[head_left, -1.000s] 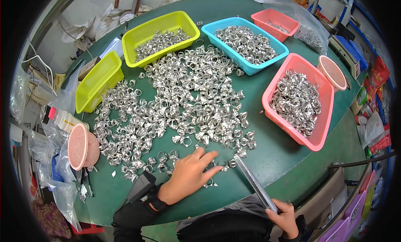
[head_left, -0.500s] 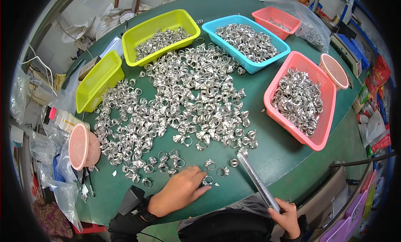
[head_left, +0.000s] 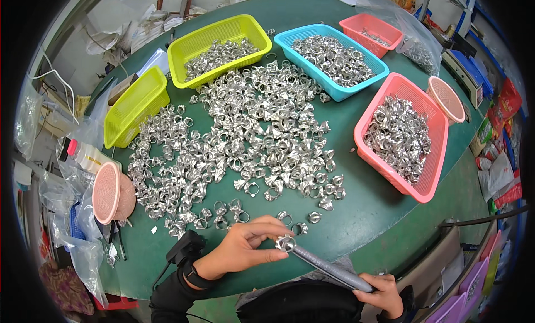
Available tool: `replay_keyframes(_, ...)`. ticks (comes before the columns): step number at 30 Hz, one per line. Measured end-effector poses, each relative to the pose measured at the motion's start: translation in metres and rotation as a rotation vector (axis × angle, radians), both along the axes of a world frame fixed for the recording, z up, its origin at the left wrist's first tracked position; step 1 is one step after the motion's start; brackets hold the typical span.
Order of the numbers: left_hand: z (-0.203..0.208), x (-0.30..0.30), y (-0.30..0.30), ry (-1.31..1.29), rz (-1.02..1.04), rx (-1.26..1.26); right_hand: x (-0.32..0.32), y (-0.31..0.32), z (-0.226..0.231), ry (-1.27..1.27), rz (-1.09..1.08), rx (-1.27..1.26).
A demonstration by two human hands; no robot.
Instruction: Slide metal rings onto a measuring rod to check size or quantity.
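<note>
Between the thumb and fingers of my left hand (head_left: 239, 249) is a silver ring (head_left: 286, 243), lifted off the green table. My right hand (head_left: 381, 294) grips the thick end of a grey tapered ring mandrel (head_left: 333, 270). The mandrel's thin tip points up and left and meets the ring; whether it passes through the band I cannot tell. Just beyond my left hand lie a few loose rings, one of them a round-topped ring (head_left: 315, 217). A wide spread of silver rings (head_left: 267, 122) covers the middle of the table.
Rings fill a blue basket (head_left: 334, 93), a large pink basket (head_left: 372, 170) and a yellow-green basket (head_left: 214, 73) partly. Another yellow-green basket (head_left: 134, 114) leans at the left edge of the spread. A small pink basket (head_left: 356, 23) stands far right, a round pink basket (head_left: 107, 192) at left.
My left hand has picked a ring up from the table and raised it. The mandrel's tip has swung down and left to meet that ring.
</note>
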State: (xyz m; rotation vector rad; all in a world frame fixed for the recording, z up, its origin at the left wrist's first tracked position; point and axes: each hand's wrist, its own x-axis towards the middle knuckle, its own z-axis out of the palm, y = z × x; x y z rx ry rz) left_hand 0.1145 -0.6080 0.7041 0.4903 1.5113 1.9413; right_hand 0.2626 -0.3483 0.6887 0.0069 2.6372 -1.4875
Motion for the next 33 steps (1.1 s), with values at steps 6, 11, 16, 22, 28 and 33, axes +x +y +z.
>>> replay_keyframes(6,0.005,0.001,0.004,-0.030,-0.033,0.018,-0.006,0.003,-0.002,0.118,0.095,0.116)
replay_keyframes(11,0.007,0.002,0.010,-0.063,-0.039,0.041,-0.006,-0.002,-0.008,0.130,0.051,0.000)
replay_keyframes(16,-0.001,0.013,0.024,0.021,-0.098,-0.072,-0.011,-0.013,-0.003,0.112,0.043,-0.042)
replay_keyframes(22,-0.010,0.015,0.036,0.286,-0.109,-0.193,-0.021,-0.022,-0.003,0.108,0.056,-0.039)
replay_keyframes(28,-0.014,0.013,0.038,0.089,-0.038,-0.209,-0.021,-0.030,-0.002,-0.111,-0.085,-0.245)
replay_keyframes(33,-0.013,0.014,0.041,0.039,-0.014,-0.152,-0.019,-0.030,-0.002,-0.264,-0.152,-0.408)
